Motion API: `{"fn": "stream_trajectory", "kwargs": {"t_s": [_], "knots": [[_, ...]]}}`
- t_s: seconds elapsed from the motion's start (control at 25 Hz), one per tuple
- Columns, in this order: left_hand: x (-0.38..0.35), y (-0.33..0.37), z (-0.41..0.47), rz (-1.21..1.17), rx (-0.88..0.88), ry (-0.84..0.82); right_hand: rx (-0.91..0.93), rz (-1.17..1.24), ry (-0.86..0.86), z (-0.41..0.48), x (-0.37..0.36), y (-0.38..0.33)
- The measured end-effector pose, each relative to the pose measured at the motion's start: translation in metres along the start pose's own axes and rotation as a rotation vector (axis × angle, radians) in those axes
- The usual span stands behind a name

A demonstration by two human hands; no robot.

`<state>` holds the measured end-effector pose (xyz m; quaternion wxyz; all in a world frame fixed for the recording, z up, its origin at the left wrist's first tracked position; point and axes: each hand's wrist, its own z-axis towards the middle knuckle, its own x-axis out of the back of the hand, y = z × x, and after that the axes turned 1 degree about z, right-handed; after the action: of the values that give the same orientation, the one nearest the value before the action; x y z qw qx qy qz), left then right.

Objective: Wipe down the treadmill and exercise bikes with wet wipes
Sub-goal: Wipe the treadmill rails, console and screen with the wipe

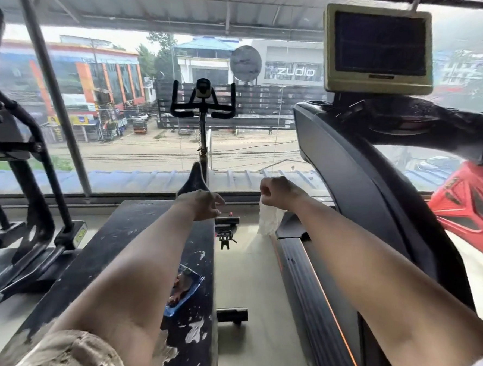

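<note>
beside treadmill (pixel 347 189) edge: right hand (pixel 276 192) grips wet wipe (pixel 269 221) (dangling); left hand (pixel 205 206) slack.

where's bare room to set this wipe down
For the wipe in your right hand: the bench is bare left of and beyond the blue packet; the floor strip between bench and treadmill is free too. Crowded around the bike pedal and the black bar near the bench's edge.

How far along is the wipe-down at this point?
No surface can be told as wiped yet. In hand: the right hand grips a white wipe hanging beside the treadmill; the left hand holds nothing. Left: the exercise bike ahead, with no hand on it, and likely the treadmill. The wipe pack lies on the black bench.
</note>
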<state>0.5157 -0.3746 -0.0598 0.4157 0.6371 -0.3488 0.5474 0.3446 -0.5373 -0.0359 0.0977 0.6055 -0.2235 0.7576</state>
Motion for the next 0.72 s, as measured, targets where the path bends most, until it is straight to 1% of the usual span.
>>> {"fn": "stream_trajectory", "kwargs": {"t_s": [0.12, 0.2, 0.32, 0.48, 0.72], "knots": [[0.002, 0.025, 0.048, 0.025, -0.053, -0.012, -0.018, 0.006, 0.016, 0.016, 0.007, 0.041], [0.003, 0.038, 0.086, 0.012, -0.059, -0.051, -0.019, -0.007, 0.000, 0.031, 0.010, 0.071], [0.005, 0.055, 0.136, 0.055, -0.057, -0.079, -0.018, -0.029, -0.015, 0.058, 0.017, 0.110], [0.010, 0.070, 0.185, 0.060, -0.047, -0.120, -0.014, -0.009, -0.001, 0.089, 0.022, 0.146], [0.002, 0.081, 0.241, -0.013, -0.056, -0.144, -0.055, 0.062, 0.030, 0.118, 0.015, 0.187]]}}
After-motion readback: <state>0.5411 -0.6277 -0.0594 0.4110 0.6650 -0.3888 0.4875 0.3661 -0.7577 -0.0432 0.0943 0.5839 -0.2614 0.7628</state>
